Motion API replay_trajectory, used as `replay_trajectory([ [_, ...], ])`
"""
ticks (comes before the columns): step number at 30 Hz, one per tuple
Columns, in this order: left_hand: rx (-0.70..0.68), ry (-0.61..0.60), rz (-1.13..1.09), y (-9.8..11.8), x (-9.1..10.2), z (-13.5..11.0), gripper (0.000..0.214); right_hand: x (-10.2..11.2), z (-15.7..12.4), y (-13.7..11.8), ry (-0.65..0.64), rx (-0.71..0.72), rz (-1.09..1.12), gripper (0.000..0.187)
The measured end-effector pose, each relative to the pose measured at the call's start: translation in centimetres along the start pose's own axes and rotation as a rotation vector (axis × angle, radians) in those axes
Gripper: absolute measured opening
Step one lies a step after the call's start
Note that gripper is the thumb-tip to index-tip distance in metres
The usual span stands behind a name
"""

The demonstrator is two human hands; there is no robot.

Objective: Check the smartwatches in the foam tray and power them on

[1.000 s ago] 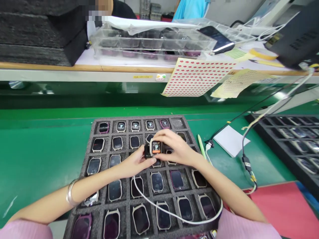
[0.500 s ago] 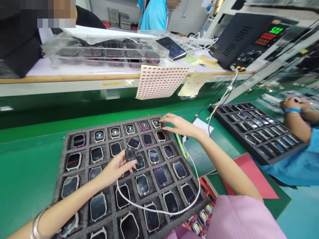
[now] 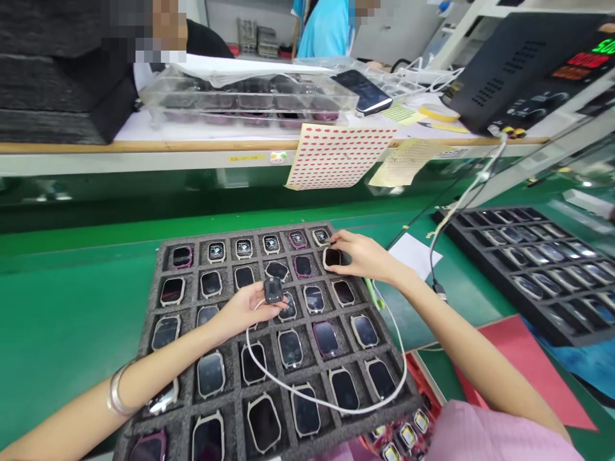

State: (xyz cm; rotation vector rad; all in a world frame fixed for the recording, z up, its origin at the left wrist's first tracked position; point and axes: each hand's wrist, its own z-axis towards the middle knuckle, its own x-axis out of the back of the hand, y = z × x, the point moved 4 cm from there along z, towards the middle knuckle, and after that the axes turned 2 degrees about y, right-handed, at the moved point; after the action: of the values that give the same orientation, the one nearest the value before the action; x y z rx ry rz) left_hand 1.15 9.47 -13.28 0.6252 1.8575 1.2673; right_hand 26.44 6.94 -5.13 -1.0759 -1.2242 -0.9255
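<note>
1. My left hand (image 3: 250, 307) holds a black square puck (image 3: 273, 290) between thumb and fingers, above the middle of the foam tray (image 3: 188, 320); what is under my palm is hidden.
2. A white cable (image 3: 331, 408) loops from that hand across the near part of the tray, then up its right side; its start is covered by my fingers.
3. My right hand (image 3: 364, 257) is at the far right corner, thumb and fingers parted at a dark-screened watch (image 3: 331, 258) in the second row. I cannot tell whether they grip it; its right edge is hidden.
4. Just beyond, a pale-framed watch (image 3: 321, 237) with a lit face sits in the corner pocket, partly behind my fingertips.
5. The tray lies on the green desk (image 3: 72, 320); my left forearm covers some pockets, and the near edge is cut off at left.
6. Right, a second tray (image 3: 485, 282) of watches runs out of view.
</note>
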Motion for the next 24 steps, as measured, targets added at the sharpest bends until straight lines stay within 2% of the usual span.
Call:
replay_trajectory([
  [3, -0.006, -0.005, -0.054, -0.5, 0.1, 0.2, 0.041, 1.2, 0.0, -3.5, 0.234, 0.099, 0.198, 0.030],
  [4, -0.006, -0.006, -0.080, -0.7, 0.1, 0.3, 0.044, 1.1, 0.1, -5.1, 0.261, 0.152, 0.265, 0.031],
  [7, -0.015, -0.011, -0.141, -0.8, 0.0, 0.3, 0.052, -0.5, 0.9, -9.7, 0.211, 0.273, 0.274, 0.030],
  [9, -0.036, -0.017, -0.134, -0.5, -0.1, 0.2, 0.051, -1.8, 1.7, -11.6, 0.169, 0.292, 0.208, 0.029],
  [13, -0.085, 0.006, -0.062, 0.1, 0.0, 0.0, 0.045, -3.3, 2.6, -12.4, 0.131, 0.298, 0.144, 0.031],
  [18, -0.090, 0.098, -0.027, -0.2, 0.5, 0.2, 0.039, -3.6, 2.2, -12.2, 0.200, 0.332, 0.094, 0.035],
  [24, -0.105, 0.079, 0.016, 0.1, 0.5, 0.0, 0.037, -4.7, 1.9, -12.0, 0.289, 0.347, 0.242, 0.034],
])
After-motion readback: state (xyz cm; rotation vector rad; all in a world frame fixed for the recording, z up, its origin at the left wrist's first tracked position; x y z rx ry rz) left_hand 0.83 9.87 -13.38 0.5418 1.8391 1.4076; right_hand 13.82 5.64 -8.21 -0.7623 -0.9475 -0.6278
